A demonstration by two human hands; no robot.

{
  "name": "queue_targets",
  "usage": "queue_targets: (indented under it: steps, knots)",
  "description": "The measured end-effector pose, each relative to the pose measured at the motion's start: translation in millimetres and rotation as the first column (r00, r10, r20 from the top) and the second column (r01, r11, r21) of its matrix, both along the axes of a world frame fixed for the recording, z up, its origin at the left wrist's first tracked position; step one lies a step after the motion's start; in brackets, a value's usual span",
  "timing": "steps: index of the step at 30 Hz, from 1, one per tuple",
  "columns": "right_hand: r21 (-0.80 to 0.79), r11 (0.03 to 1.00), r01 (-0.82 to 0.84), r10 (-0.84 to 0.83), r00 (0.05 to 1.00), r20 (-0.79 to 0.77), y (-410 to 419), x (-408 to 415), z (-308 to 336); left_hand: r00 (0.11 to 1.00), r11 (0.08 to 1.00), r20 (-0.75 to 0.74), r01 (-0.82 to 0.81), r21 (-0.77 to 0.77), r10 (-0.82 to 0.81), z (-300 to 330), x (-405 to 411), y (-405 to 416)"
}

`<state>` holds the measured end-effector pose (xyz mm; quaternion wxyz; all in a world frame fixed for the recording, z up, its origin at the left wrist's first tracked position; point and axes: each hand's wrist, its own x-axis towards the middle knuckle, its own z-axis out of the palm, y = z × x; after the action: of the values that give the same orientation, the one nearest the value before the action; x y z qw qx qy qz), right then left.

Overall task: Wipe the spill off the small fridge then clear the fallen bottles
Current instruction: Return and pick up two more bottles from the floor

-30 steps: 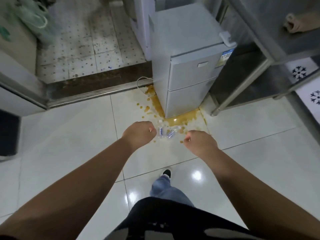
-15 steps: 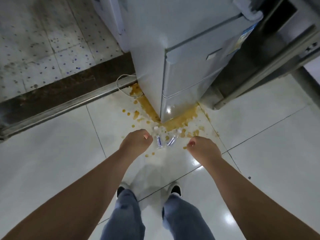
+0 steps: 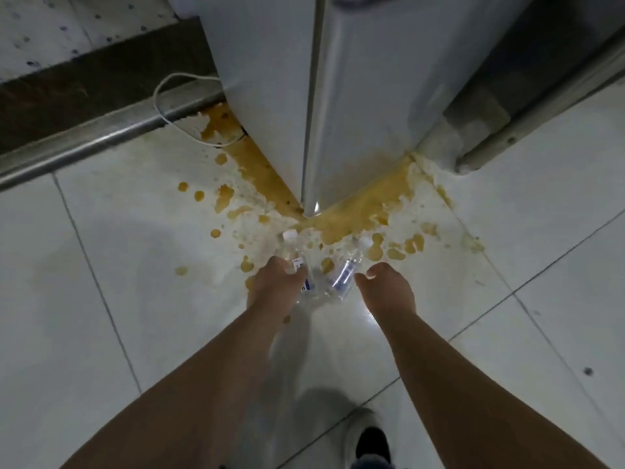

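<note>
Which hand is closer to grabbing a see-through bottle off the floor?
The left hand: it already touches the clear plastic bottle with the white cap. The right hand sits just beside the other clear bottle.

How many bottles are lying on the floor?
2. The left bottle lies at the left hand, which reaches over it; the right bottle lies beside the right hand. Both are by the fridge corner.

white cord (image 3: 170,106), metal threshold (image 3: 101,138), shoe (image 3: 372,443)
</note>
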<state>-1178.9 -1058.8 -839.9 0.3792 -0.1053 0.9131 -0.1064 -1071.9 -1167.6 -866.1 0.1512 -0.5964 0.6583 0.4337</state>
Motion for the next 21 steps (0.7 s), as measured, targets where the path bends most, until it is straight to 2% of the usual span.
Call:
queue_targets:
  steps: [3, 6, 8, 11, 15, 21]
  knots:
    - [-0.087, 0.964, 0.252, -0.252, 0.968, 0.012, -5, 9, -71, 0.989, 0.990, -0.032, -0.142, 0.005, 0.142, -61, -8, 7]
    - [-0.170, 0.891, 0.420, -0.421, 0.906, 0.034, -21, 12, -126, 0.969, 0.971, -0.072, -0.238, -0.026, 0.236, -104, -18, 7]
    - [-0.199, 0.835, 0.513, -0.509, 0.857, 0.076, -30, 10, -151, 0.961, 0.967, -0.116, -0.254, -0.020, 0.250, -126, -23, 5]
    - [-0.214, 0.767, 0.605, -0.593, 0.796, 0.123, -32, 9, -169, 0.972, 0.977, -0.096, -0.214, -0.004, 0.213, -141, -25, 2]
    - [-0.235, 0.721, 0.652, -0.640, 0.756, 0.137, -27, 25, -121, 0.953, 0.957, -0.090, -0.290, 0.014, 0.290, -91, -13, 7]
    - [-0.246, 0.694, 0.677, -0.654, 0.735, 0.179, -15, 45, 47, 0.933, 0.937, -0.089, -0.349, 0.013, 0.349, 77, 2, 21]
